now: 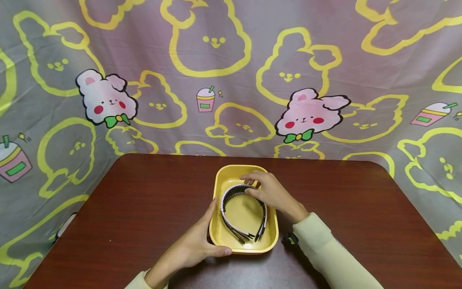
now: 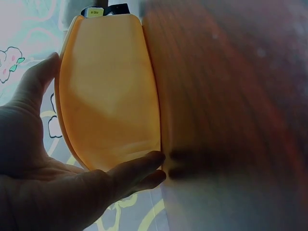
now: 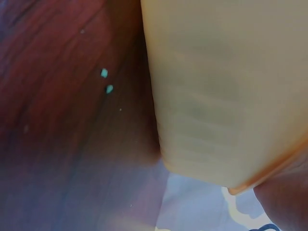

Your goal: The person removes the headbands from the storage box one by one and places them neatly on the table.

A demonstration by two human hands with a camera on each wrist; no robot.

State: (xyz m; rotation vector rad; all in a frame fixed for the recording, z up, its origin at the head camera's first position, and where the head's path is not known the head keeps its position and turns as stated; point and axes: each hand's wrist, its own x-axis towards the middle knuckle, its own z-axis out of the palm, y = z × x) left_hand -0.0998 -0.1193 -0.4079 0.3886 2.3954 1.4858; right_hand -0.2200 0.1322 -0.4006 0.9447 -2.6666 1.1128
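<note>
Left hand [image 1: 196, 243]: spread wide, straight fingers against yellow tray [image 1: 242, 216], thumb at near rim.
Headbands [image 1: 227, 193]: inside tray, ends nearward.
Right hand [image 1: 272, 192]: fingers bent at headbands' far curve, can't tell if pinching.
Curtain [image 1: 231, 90]: rabbit-printed.

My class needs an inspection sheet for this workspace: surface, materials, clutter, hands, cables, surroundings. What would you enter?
Surface: brown wood-look table, shiny towards its near edge.
Job's things: nested headbands, pale and black, inside a yellow tray.
Clutter: small pale specks on the table.
Grips: left hand against the tray's near-left corner; right hand at the headbands' far curve, contact unclear.
Cables: nothing seen.
Surroundings: cartoon-printed fabric behind and at both sides.
</note>
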